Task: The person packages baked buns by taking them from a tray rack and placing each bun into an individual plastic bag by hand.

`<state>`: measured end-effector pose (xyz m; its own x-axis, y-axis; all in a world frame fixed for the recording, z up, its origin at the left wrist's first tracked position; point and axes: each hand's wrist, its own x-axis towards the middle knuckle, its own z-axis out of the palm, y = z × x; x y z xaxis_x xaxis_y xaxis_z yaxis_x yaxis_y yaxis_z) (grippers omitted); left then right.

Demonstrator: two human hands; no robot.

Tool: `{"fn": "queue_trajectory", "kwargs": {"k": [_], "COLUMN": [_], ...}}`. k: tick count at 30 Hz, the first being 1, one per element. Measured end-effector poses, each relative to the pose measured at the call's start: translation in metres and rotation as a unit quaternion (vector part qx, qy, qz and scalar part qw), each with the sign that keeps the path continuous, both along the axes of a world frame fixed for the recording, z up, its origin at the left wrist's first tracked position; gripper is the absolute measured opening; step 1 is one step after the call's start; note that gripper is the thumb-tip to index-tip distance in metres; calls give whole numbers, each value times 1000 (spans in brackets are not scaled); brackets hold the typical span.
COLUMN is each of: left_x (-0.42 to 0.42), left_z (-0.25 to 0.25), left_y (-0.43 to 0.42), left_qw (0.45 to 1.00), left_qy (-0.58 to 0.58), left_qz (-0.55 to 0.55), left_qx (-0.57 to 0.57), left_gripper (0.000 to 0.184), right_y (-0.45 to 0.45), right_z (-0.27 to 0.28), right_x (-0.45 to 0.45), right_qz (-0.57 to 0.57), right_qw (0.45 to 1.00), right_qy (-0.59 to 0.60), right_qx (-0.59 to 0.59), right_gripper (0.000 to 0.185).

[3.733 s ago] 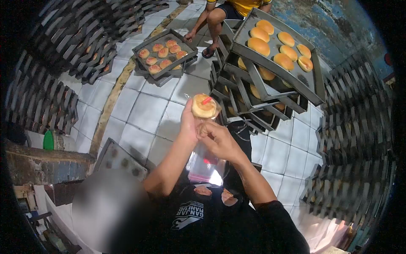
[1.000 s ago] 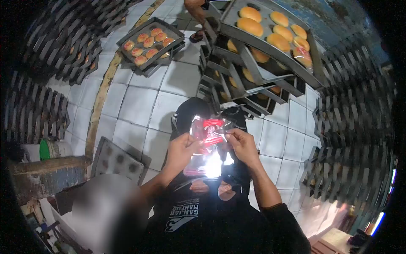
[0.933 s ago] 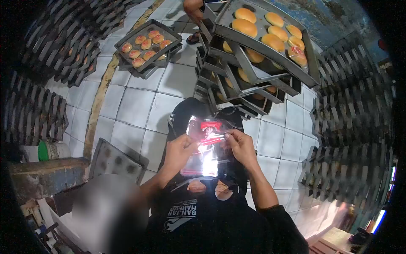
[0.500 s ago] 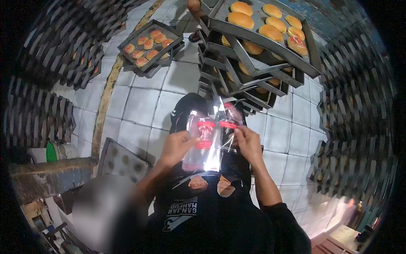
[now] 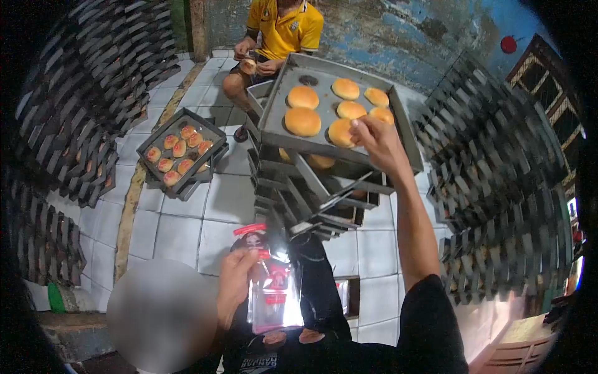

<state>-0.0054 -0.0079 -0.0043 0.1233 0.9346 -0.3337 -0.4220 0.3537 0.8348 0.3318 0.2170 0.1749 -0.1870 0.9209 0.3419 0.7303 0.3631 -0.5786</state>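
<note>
My left hand [image 5: 235,277] is closed on clear plastic bags [image 5: 274,305] with red print, held over my lap. One printed bag [image 5: 251,238] sticks up past its fingers. My right hand [image 5: 380,142] reaches over the top baking tray [image 5: 274,128], its fingers curled in a pinch at the right edge of a round golden bun [image 5: 341,133]. That bun still lies in the tray, and my fingers hide part of it. More buns [image 5: 303,121] lie beside it, and the area under my palm is hidden.
Stacked trays [image 5: 293,193] support the top one. A lower tray [image 5: 146,168] with several red-marked buns stands on the floor at left. Across from me a person in a yellow shirt [image 5: 283,28] holds a bun [image 5: 248,66]. Tall tray stacks [image 5: 492,181] line both sides.
My right hand has left the plastic bags and moved forward to the top tray's buns. My left hand keeps the bags. The view has tilted up, showing the person in yellow.
</note>
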Motion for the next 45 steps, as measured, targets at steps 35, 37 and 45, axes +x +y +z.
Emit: {"fn": "queue_trajectory", "kwargs": {"k": [35,37,45], "left_x": [21,20,2], "left_z": [24,50,31], "left_y": [40,31,27], "left_qw": [961,961,968], "left_qy": [-260,-264,-230], "left_qz": [70,49,84], "left_qx": [-61,-73,-49], "left_gripper": [38,40,37], "right_y": [-209,-208,-209], "right_z": [-138,-136,-136], "right_x": [-112,-117,-140], "right_qz": [177,173,200], "right_qw": [958,954,957], "right_qy": [28,37,62], "right_qx": [225,242,201], "right_gripper": [52,53,48]}}
